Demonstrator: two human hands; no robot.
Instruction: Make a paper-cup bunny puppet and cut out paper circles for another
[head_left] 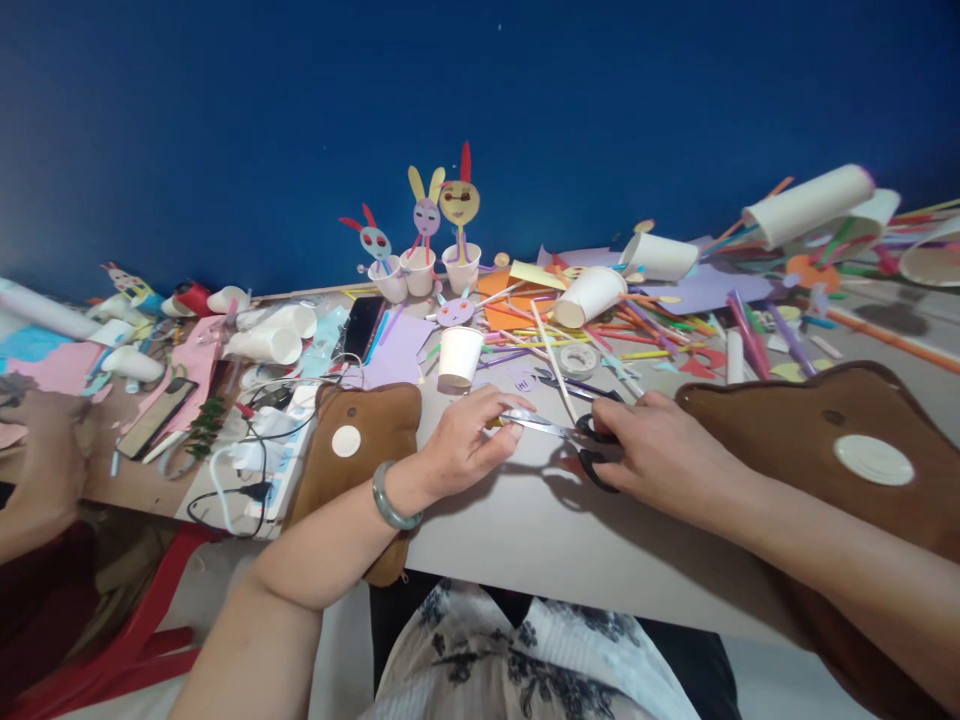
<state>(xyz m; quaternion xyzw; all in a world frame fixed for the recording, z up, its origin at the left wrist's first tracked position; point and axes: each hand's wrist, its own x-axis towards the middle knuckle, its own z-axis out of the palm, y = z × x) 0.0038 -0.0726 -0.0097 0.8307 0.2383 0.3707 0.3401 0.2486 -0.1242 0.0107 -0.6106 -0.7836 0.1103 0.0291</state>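
Observation:
My right hand (637, 440) holds black-handled scissors (598, 470) above the table, with the blades pointing left. The blade tips reach the fingers of my left hand (469, 440), which are pinched round a small yellowish piece (495, 422), mostly hidden by the fingers. Just beyond my left hand stands an upright white paper cup (460, 360), and behind it is a purple paper face (454, 311) with ears. Past these, three paper cups (461, 270) hold paper rabbit figures (460, 203) on stems.
Brown cushions (420, 420) lie on both sides. A power strip (289, 460) with cables is at the left, beside a person's arm (49, 470). Pipe cleaners, orange paper (512, 305), a tape roll (579, 360) and tipped cups (589, 296) cover the back right.

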